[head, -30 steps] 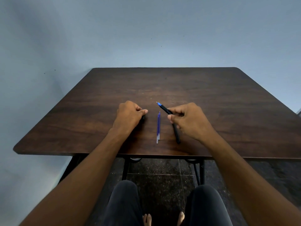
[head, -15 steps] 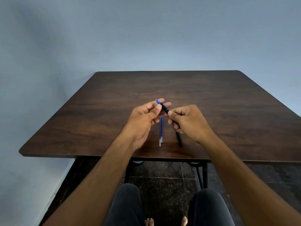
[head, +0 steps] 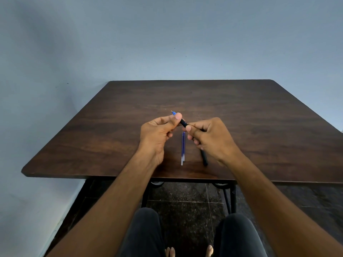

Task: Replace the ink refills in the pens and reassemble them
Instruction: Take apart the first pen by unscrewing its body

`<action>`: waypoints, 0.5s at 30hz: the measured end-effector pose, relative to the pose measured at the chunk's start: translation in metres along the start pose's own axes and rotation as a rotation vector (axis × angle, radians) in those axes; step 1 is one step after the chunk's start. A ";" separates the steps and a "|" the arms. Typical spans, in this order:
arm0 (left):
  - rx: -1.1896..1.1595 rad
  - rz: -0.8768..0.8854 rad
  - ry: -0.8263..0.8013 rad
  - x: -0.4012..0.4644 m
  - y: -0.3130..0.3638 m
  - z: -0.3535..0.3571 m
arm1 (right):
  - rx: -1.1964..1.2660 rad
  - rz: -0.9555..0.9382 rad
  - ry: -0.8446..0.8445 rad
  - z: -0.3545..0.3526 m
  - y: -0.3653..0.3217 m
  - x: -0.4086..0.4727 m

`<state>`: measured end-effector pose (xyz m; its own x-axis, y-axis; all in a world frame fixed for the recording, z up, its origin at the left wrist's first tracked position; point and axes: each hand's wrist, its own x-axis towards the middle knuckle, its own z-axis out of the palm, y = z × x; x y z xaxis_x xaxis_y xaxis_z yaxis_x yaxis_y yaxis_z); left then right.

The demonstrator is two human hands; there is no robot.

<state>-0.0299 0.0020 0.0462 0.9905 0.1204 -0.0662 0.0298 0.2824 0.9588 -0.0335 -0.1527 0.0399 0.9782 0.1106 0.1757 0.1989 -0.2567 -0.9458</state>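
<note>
A black pen [head: 184,123] with a blue tip is held above the table, pointing up and to the left. My left hand [head: 157,134] pinches its front end just behind the blue tip. My right hand [head: 211,138] grips the barrel, whose rear end sticks out below the hand. Two blue ink refills [head: 183,148] lie side by side on the table between my hands, running toward me.
The dark wooden table [head: 241,115] stands against a pale blue wall. Its near edge runs just behind the refills' ends. Below it are black metal legs, a dark tiled floor, and my knees and bare feet.
My left hand has come over from the table surface on the left and taken hold of the pen's front end. The view has tilted down a little.
</note>
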 end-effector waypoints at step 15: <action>-0.156 0.000 -0.226 0.000 0.005 -0.004 | 0.058 0.028 0.000 0.000 0.000 0.001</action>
<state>-0.0300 0.0075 0.0495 0.9958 -0.0902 0.0138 0.0262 0.4279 0.9034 -0.0326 -0.1524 0.0401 0.9834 0.1041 0.1486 0.1673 -0.2035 -0.9647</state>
